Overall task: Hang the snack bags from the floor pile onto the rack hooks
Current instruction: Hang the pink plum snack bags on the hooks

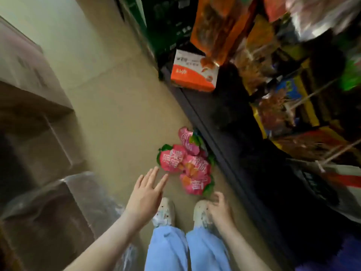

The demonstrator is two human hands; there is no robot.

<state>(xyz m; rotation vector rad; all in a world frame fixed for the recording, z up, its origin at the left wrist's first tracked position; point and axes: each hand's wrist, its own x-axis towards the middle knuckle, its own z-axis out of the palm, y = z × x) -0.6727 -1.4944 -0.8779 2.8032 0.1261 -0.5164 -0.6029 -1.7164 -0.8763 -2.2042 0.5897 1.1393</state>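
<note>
From my feed: left hand is flat and open, fingers straight and slightly fanned, tips just short of the nearest pink bag, not touching it as far as I can see. Right hand is lower, curled loosely, fingers bent inward near the bottom edge of the pile; blur there, so I can't tell whether it pinches a green bag corner or is only beside it. Snack bags lie in a small heap on the beige floor, pink fronts with white lettering and green edges, overlapping each other, one leaning at the top against the dark base of the rack. The pile sits just ahead of the person's pale shoes, light blue trousers below them in frame. Rack runs diagonally along the right side; its upper part holds hanging packs in orange, yellow and blue, heavily motion-blurred, and a few thin metal hooks show near the right edge. An orange-and-white box sits on the rack base further along. Left side of view has brown cartons, the near ones under clear plastic wrap. Both forearms are bare
</note>
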